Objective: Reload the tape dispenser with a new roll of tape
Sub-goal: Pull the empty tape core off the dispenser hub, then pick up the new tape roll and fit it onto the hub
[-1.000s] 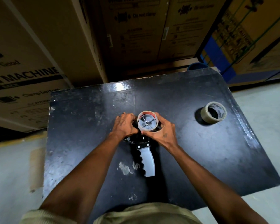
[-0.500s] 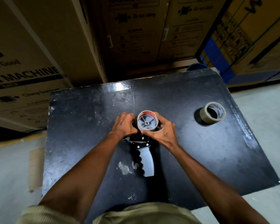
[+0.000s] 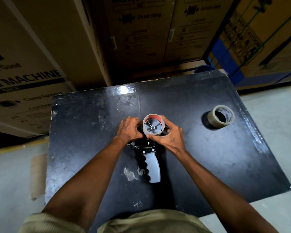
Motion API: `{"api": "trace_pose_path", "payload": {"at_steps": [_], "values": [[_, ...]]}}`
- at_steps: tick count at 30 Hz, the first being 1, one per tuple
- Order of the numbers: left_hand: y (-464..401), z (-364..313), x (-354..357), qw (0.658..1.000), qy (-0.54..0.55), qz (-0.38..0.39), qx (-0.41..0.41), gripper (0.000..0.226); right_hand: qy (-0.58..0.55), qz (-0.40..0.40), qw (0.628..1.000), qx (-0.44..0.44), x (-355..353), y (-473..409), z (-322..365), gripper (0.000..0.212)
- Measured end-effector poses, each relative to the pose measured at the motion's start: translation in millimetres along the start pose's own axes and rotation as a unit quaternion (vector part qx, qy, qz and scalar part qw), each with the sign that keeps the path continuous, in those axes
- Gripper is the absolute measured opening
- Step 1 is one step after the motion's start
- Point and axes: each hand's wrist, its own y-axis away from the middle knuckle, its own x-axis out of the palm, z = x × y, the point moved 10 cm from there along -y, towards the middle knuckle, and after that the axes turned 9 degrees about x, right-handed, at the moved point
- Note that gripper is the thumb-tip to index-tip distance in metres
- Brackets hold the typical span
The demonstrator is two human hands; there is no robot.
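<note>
Tape dispenser flat on the black table, gray handle toward the body. Left hand curled around its front end. Right hand wrapped around the roll on the wheel. Other tape roll well apart, far right.

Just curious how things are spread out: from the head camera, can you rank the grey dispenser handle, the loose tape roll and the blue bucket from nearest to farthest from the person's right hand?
1. Grey dispenser handle: just below the right hand, toward the person.
2. Loose tape roll: standing apart near the table's right edge.
3. Blue bucket: beyond the table's far edge.
</note>
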Motion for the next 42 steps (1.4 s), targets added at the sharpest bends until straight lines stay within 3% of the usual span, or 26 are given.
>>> {"api": "trace_pose_path", "payload": {"at_steps": [6,10,14,22,29,38,42], "values": [[1,-4,-1,1.0,-0.003,0.007,0.009,0.046,-0.008,-0.011,1.0,-0.007,-3,6,5,0.071],[1,-4,1,1.0,0.008,0.004,0.012,0.07,-0.001,-0.026,1.0,-0.002,-8,8,6,0.068],[0,3,3,1.0,0.012,0.002,-0.003,0.05,0.006,-0.016,1.0,-0.002,-10,5,11,0.077],[3,-15,2,0.999,0.022,-0.012,0.035,0.062,-0.036,-0.039,0.998,0.014,-29,14,6,0.075],[7,-22,8,0.997,0.062,0.009,0.037,0.076,-0.074,-0.124,0.987,0.069,-77,48,-33,0.067],[5,-15,16,0.989,0.141,0.012,0.033,0.071,0.013,-0.239,0.958,0.157,-151,87,-94,0.072],[8,-14,14,0.982,0.188,-0.007,0.033,0.077,0.035,-0.291,0.939,0.182,-186,103,-111,0.064]]}}
